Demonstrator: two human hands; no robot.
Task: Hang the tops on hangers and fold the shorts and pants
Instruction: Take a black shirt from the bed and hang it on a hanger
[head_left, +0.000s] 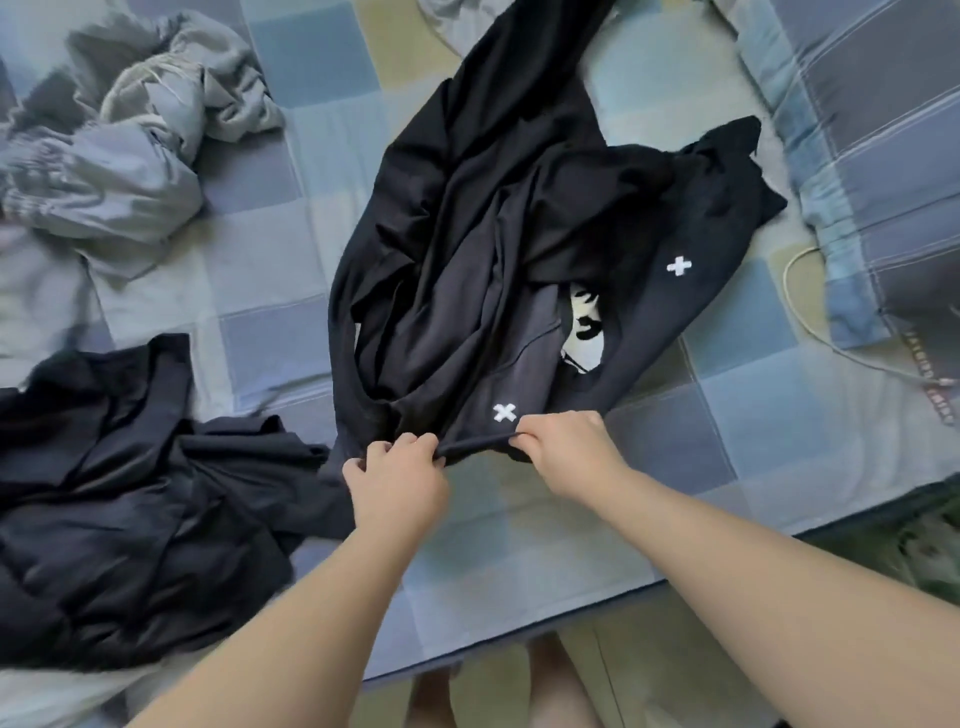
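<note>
Each grip clamped: left hand (397, 480) and right hand (569, 447) pinch the near hem of the black garment (467, 234), which lies on the bed (701, 415), spreading away from them. Markings: one white cross (504, 412) just beyond the grip, second cross (678, 266) farther right; white print (584, 335) unreadable.

1. The single view comes from a camera worn on the person's head. It faces forward and steeply downward onto a bed (519, 519) with a checked cover.
2. It sits close. Both forearms enter from the bottom edge, and the left hand (395, 483) and right hand (566, 447) meet just below frame centre, pinching the hem of a black garment (467, 234).
3. The bed fills most of the frame. Its near edge slants across the lower right, with the person's legs (561, 691) at bottom centre.
4. The lens is wide-angle, so the cover's lines bow toward the frame edges.
</note>
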